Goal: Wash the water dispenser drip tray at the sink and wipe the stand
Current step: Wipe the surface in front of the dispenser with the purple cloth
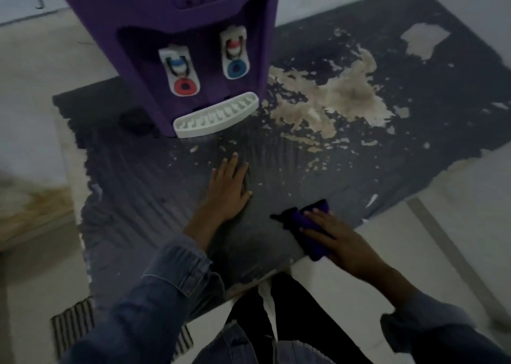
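Your two denim sleeves [154, 303] enter from the bottom of the view, over a pale tiled floor [414, 253] with a ribbed mat [72, 327] at lower left. Your right hand [336, 238] lies flat on a dark purple cloth [309, 220] at the near edge of the stand [143, 187]; fingers are extended and pressed down on the cloth, not curled round it. Your left hand [228, 185] rests palm down nearer the middle of the stand top, fingers spread and straight, holding nothing.

The stand top is dark and ribbed. Its coating is badly worn: a large pale patch [331, 98] is exposed toward the far right, with scattered flakes around it and a smaller bare spot near the far right corner. The light is dim, so whether the surface is wet cannot be judged.

Toward the far left of the stand sits the purple water dispenser [193, 10], with two white taps carrying red and blue markings. The white slotted drip tray [215, 115] is seated at the dispenser's base, well apart from both hands. Pale wall or floor lies beyond.
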